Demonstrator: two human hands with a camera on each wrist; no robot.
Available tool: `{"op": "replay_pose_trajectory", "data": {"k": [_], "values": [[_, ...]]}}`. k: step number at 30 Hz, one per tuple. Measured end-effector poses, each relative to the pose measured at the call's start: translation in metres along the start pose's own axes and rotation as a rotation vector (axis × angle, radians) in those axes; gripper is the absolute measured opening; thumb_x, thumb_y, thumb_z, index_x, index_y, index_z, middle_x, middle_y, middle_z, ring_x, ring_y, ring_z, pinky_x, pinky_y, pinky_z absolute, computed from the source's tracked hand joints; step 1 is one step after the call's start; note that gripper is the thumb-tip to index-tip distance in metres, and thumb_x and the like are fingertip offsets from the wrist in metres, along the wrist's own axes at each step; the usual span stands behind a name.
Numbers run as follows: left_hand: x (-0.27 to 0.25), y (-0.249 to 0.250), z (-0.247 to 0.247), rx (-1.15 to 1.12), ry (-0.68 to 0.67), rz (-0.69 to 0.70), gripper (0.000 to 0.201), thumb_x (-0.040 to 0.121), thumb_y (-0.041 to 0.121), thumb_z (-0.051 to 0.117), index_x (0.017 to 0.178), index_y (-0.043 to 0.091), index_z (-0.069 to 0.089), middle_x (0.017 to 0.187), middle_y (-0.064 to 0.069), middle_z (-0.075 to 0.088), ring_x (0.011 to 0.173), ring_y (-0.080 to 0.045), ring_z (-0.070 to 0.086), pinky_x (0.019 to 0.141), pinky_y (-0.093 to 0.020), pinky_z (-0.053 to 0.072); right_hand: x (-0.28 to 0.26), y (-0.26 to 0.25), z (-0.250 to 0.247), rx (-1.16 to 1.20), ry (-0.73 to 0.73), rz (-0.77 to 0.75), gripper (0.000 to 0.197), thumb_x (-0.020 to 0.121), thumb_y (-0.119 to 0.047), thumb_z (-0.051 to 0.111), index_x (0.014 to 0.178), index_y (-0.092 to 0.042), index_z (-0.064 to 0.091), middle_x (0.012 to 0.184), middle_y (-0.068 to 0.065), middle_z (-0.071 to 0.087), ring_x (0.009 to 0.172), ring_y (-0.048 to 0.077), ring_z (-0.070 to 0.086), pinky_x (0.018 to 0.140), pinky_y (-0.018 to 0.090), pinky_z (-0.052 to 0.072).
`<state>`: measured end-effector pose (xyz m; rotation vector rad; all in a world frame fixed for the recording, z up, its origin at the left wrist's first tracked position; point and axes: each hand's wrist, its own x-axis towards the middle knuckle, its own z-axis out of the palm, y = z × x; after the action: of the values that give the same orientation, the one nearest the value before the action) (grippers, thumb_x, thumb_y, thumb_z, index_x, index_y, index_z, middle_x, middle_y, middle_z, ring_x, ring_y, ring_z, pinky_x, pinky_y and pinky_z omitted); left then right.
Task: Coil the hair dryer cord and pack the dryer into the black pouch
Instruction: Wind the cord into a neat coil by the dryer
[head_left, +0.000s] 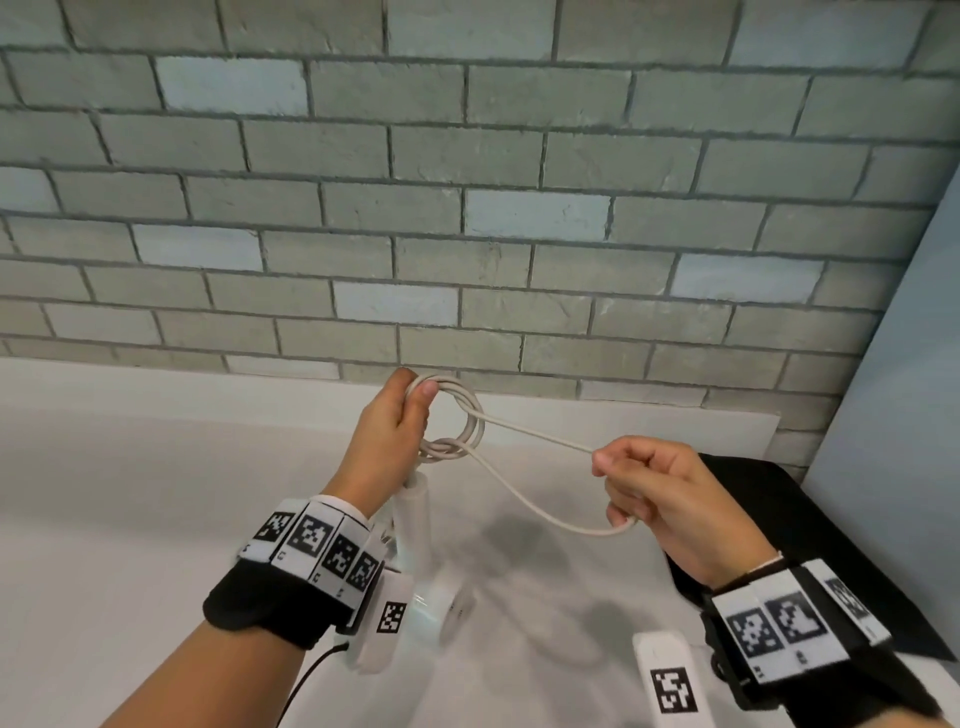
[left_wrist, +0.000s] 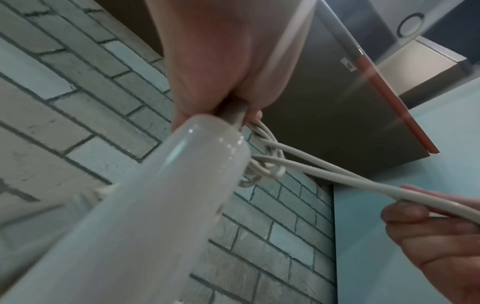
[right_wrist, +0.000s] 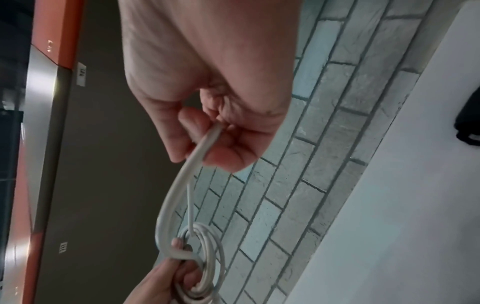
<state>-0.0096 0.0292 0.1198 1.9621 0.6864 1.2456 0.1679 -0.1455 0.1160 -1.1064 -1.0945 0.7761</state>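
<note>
A rough grey brick wall (head_left: 467, 208) rises behind a smooth white counter (head_left: 130, 493). A flat black pouch (head_left: 810, 530) lies on the counter at the right, under the right wrist. The glossy white dryer (head_left: 415, 525) hangs handle-up below the left hand (head_left: 389, 421), whose curled fingers hold round loops of the smooth cream cord (head_left: 462, 421). The right hand (head_left: 660, 493) pinches a slack bight of cord pulled out from the coil.

White counter (head_left: 156, 493) against grey brick wall (head_left: 467, 208); black pouch (head_left: 779, 499) lies flat on counter at right, near wall.
</note>
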Motion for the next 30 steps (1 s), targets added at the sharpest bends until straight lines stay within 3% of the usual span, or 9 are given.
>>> {"op": "replay_pose_trajectory", "data": {"k": [5, 10, 13, 15, 19, 23, 26, 28, 30], "values": [[0.005, 0.0, 0.001, 0.024, 0.021, -0.002, 0.024, 0.095, 0.03, 0.037, 0.072, 0.024, 0.039, 0.062, -0.001, 0.044, 0.057, -0.016, 0.04, 0.055, -0.03, 0.034, -0.002, 0.005, -0.009, 0.254, -0.107, 0.066, 0.034, 0.067, -0.04, 0.074, 0.072, -0.014, 0.052, 0.065, 0.008, 0.063, 0.069, 0.024, 0.066, 0.074, 0.035, 0.057], [0.008, -0.005, -0.001, 0.036, 0.024, -0.051, 0.025, 0.096, 0.031, 0.036, 0.071, 0.028, 0.039, 0.062, -0.001, 0.043, 0.057, -0.017, 0.04, 0.055, -0.031, 0.034, -0.005, 0.003, -0.02, 0.095, 0.098, 0.06, 0.053, 0.057, -0.054, 0.075, 0.085, -0.01, 0.063, 0.048, -0.004, 0.035, 0.039, 0.008, 0.029, 0.039, 0.019, 0.035], [0.008, -0.006, -0.001, 0.017, 0.029, -0.084, 0.026, 0.096, 0.031, 0.037, 0.07, 0.025, 0.038, 0.063, -0.001, 0.043, 0.059, -0.017, 0.041, 0.057, -0.032, 0.035, -0.01, 0.006, -0.026, -0.229, 0.121, 0.061, 0.026, 0.078, -0.036, 0.06, 0.081, -0.01, 0.066, 0.047, -0.006, 0.032, 0.043, 0.008, 0.024, 0.039, 0.017, 0.024], [0.007, -0.005, 0.0, -0.024, 0.029, -0.107, 0.027, 0.096, 0.03, 0.037, 0.07, 0.023, 0.037, 0.065, -0.002, 0.042, 0.06, -0.016, 0.041, 0.056, -0.027, 0.036, -0.01, 0.013, -0.029, -0.457, 0.082, 0.084, 0.018, 0.088, -0.019, 0.052, 0.08, -0.009, 0.064, 0.049, -0.005, 0.039, 0.046, 0.008, 0.034, 0.042, 0.017, 0.031], [0.001, 0.002, 0.007, -0.09, 0.017, -0.099, 0.027, 0.096, 0.029, 0.035, 0.07, 0.021, 0.038, 0.064, -0.001, 0.042, 0.057, -0.012, 0.039, 0.045, -0.01, 0.033, -0.01, 0.031, -0.025, -0.647, -0.08, 0.225, 0.019, 0.091, -0.002, 0.045, 0.091, -0.015, 0.06, 0.078, 0.003, 0.061, 0.07, 0.014, 0.06, 0.074, 0.029, 0.055], [-0.005, 0.008, 0.013, -0.119, -0.002, -0.1, 0.026, 0.096, 0.029, 0.035, 0.077, 0.012, 0.041, 0.062, 0.0, 0.042, 0.054, -0.007, 0.04, 0.04, -0.011, 0.034, -0.006, 0.03, 0.0, -0.919, -0.244, 0.104, 0.059, 0.087, -0.008, 0.05, 0.137, -0.027, 0.025, 0.126, -0.004, 0.05, 0.118, 0.006, 0.046, 0.106, 0.026, 0.034], [-0.008, 0.012, 0.016, -0.118, -0.024, -0.083, 0.026, 0.096, 0.03, 0.035, 0.076, 0.014, 0.041, 0.062, 0.002, 0.042, 0.05, -0.002, 0.041, 0.039, -0.013, 0.034, 0.003, 0.024, 0.031, -0.983, -0.127, -0.171, 0.053, 0.089, -0.03, 0.052, 0.136, -0.025, 0.029, 0.105, -0.015, 0.053, 0.099, -0.002, 0.051, 0.09, 0.021, 0.037], [-0.009, 0.014, 0.015, -0.137, -0.026, -0.087, 0.026, 0.096, 0.029, 0.035, 0.074, 0.016, 0.041, 0.062, 0.003, 0.042, 0.047, 0.001, 0.042, 0.044, -0.013, 0.037, 0.012, 0.021, 0.042, -0.904, -0.028, -0.298, 0.028, 0.092, -0.029, 0.048, 0.117, -0.017, 0.051, 0.071, -0.016, 0.051, 0.066, 0.0, 0.05, 0.063, 0.014, 0.035], [-0.012, 0.016, 0.012, -0.199, -0.032, -0.108, 0.027, 0.096, 0.029, 0.035, 0.072, 0.017, 0.04, 0.061, 0.004, 0.038, 0.048, 0.001, 0.04, 0.054, -0.016, 0.037, 0.018, 0.022, 0.038, -0.817, 0.053, -0.354, 0.022, 0.092, -0.029, 0.046, 0.098, -0.013, 0.06, 0.064, -0.011, 0.051, 0.061, 0.005, 0.047, 0.057, 0.016, 0.033]]}}
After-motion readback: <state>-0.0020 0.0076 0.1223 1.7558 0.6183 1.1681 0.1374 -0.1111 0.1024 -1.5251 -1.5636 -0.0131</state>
